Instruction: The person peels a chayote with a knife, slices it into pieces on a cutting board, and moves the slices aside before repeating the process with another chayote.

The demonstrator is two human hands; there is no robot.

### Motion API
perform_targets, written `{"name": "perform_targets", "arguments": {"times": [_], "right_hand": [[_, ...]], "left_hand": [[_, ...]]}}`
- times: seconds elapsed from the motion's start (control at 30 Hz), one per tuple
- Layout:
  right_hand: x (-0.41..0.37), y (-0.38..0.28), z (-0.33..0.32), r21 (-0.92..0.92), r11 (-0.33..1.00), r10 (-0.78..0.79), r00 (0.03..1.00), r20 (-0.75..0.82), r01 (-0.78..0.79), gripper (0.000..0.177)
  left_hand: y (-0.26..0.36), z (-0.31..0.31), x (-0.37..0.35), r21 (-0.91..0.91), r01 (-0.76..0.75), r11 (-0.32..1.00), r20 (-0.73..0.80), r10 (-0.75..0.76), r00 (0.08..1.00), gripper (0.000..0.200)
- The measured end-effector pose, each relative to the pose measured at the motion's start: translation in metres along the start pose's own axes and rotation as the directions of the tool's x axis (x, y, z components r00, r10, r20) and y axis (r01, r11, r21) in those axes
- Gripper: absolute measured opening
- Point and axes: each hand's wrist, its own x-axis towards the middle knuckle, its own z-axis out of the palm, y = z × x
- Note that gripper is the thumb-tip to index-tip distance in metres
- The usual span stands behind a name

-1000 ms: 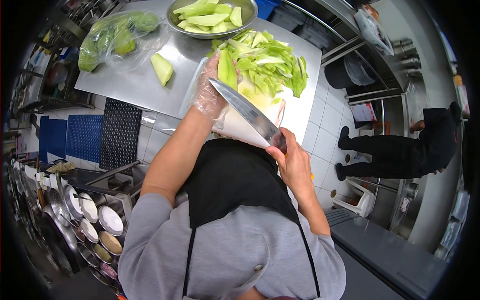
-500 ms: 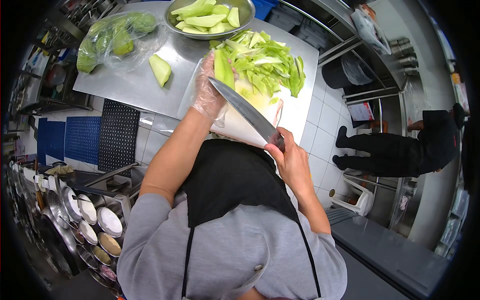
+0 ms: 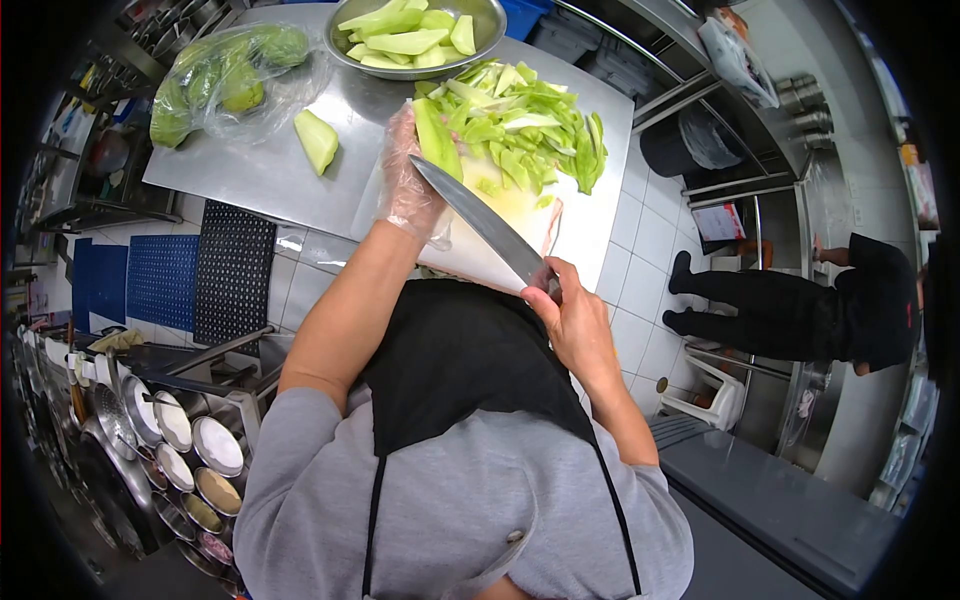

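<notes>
Right, far out to the left of my left hand sits the clear bag of green vegetables (image 3: 215,80) on the steel table (image 3: 250,170), and between that bag and my hand lies one loose cut wedge (image 3: 317,140), on its own, touching neither. Now my left hand (image 3: 412,185), in its thin plastic glove, is closed round a long green piece (image 3: 436,140), fingers wrapped on the lower end so the piece stands up past my fingertips, over the near edge of the white cutting board (image 3: 592,215). Just beyond that hand, further up the table, is the steel bowl (image 3: 497,30) with more pale green pieces in it. The knife (image 3: 480,222) runs slantwise from my left hand down to my right, its tip right by the gloved fingers and the green piece; whether the edge touches the piece I cannot tell. To the right of the piece, the heap of green slices (image 3: 530,125) covers the far part of the board. My right hand (image 3: 570,320), bare, is clamped on the knife's handle, close to my apron. Well off to the right of that hand, a person in black (image 3: 800,320) stands on the tiled floor.
</notes>
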Motion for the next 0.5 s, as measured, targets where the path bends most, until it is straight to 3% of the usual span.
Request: {"name": "perform_targets", "arguments": {"times": [0.1, 0.5], "right_hand": [[0.002, 0.004, 0.004, -0.014, 1.000, -0.015, 1.000, -0.004, 0.014, 0.063], [0.031, 0.000, 0.017, -0.159, 0.980, -0.142, 0.977, -0.159, 0.116, 0.072]], "left_hand": [[0.000, -0.001, -0.002, 0.022, -0.060, 0.998, 0.040, 0.059, 0.997, 0.029], [-0.010, -0.006, -0.017, 0.013, 0.061, 0.998, 0.133, -0.062, 0.989, 0.025]]}}
